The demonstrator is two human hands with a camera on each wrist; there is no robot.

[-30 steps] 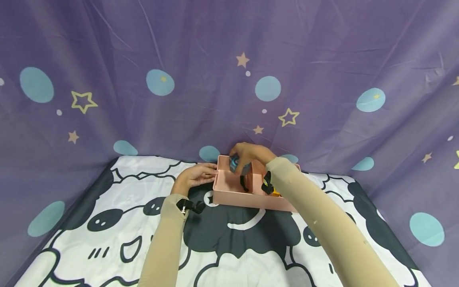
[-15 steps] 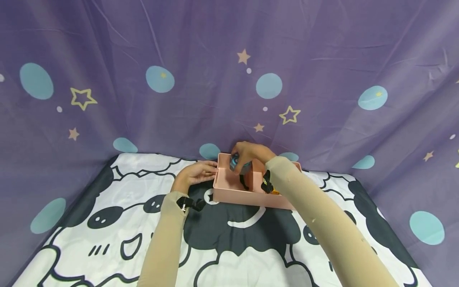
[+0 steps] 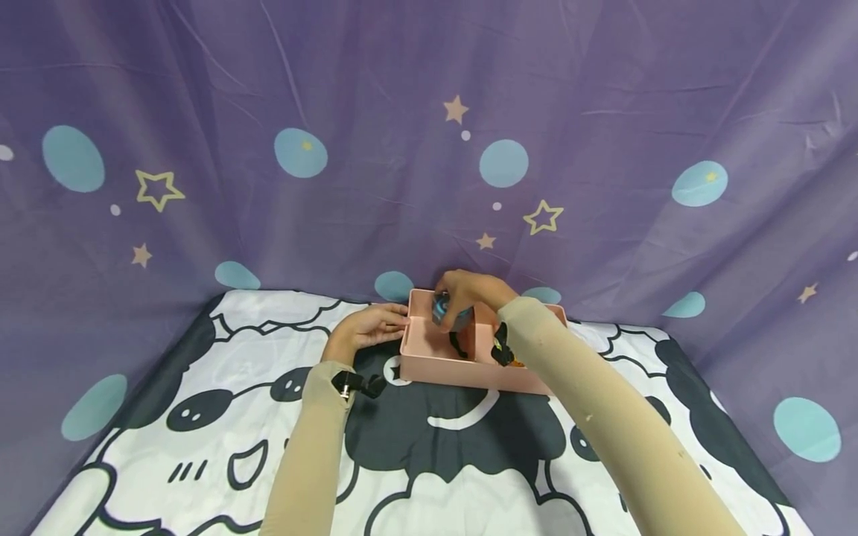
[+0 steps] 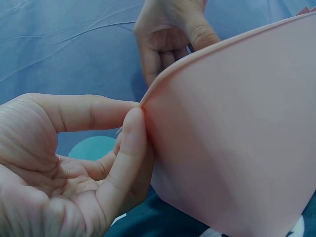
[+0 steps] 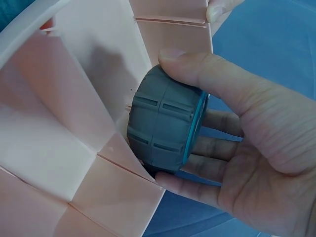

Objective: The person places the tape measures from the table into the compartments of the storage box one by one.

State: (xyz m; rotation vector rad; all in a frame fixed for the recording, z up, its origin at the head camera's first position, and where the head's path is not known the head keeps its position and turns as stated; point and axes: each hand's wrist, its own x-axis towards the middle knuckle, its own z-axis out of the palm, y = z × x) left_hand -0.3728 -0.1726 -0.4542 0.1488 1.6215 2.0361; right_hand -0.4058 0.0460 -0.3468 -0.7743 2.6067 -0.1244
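Observation:
A pink box point(image 3: 436, 368) with inner dividers stands at the back of the patterned cloth. My right hand point(image 3: 462, 294) grips a chunky black toy wheel point(image 5: 163, 118) with grooved tread and a blue ring on its side. It holds the wheel over the box's left part, close to a divider point(image 5: 59, 89), with the thumb on one side and the fingers on the other. At the box's left end, my left hand point(image 3: 369, 326) pinches the rim between thumb and index finger point(image 4: 94, 111); the other fingers curl loosely below.
Something orange-yellow point(image 3: 516, 363) shows in the box's right part, mostly hidden by the right wrist. Below the wheel lies a dark curved strip point(image 3: 459, 345). A purple curtain point(image 3: 375, 149) with stars and dots hangs right behind the box.
Both hands keep their places, the right still with the toy wheel and the left at the box rim. The whole view shifts only slightly.

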